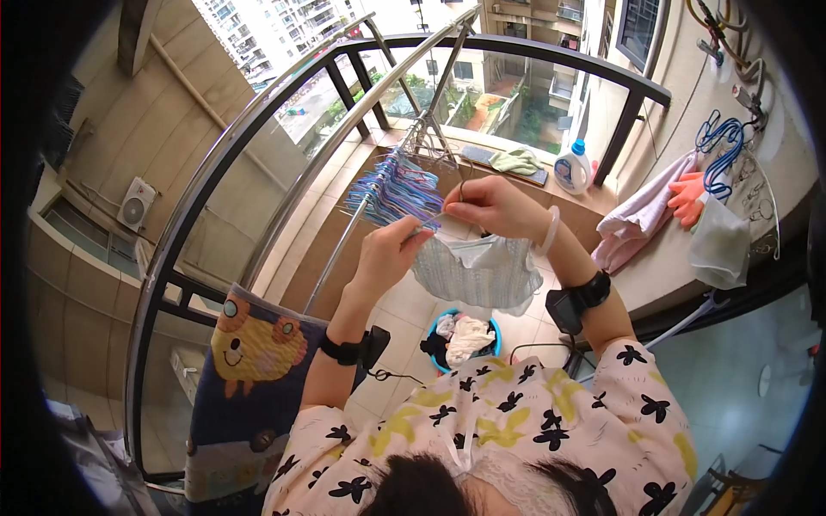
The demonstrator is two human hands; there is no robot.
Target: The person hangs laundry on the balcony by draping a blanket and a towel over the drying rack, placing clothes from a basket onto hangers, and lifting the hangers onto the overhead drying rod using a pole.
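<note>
A light grey knitted garment (482, 273) hangs below my hands, in front of my body. My right hand (492, 206) pinches the dark hook of the hanger that seems to carry it. Close by on the left, my left hand (391, 254) has its fingers pressed together near several thin hangers; what it grips is too small to name. A dense row of blue and purple hangers (396, 189) hangs on a metal rail (337, 258), just beyond my left hand.
On the floor, a blue basin (497, 337) holds clothes. A cartoon towel (258, 344) hangs at left. Along the ledge are a detergent bottle (572, 168) and a green cloth (514, 161). Pink cloth (641, 215), orange gloves (687, 199) and blue hangers (721, 142) hang at right.
</note>
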